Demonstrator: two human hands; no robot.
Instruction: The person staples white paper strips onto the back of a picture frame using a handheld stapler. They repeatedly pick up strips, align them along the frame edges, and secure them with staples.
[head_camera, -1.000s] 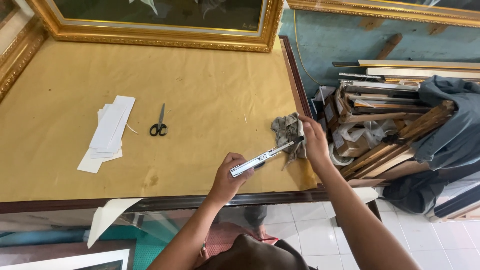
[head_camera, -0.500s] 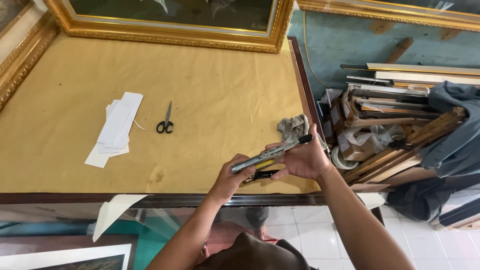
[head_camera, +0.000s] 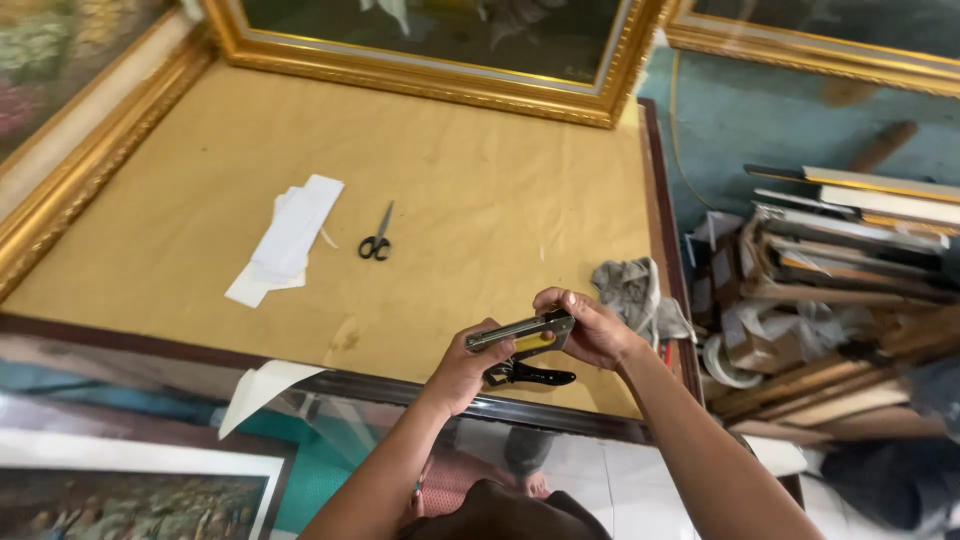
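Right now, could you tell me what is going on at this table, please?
A person holds a metal staple gun in both hands above the near edge of the brown paper-covered table. The left hand grips its near end and the right hand its far end. A grey rag lies just beyond the right hand. Farther off on the paper lie black scissors and white paper strips, untouched. A gilt picture frame lies along the far edge.

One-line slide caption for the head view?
Both hands, left and right, hold a staple gun over the brown-paper table.
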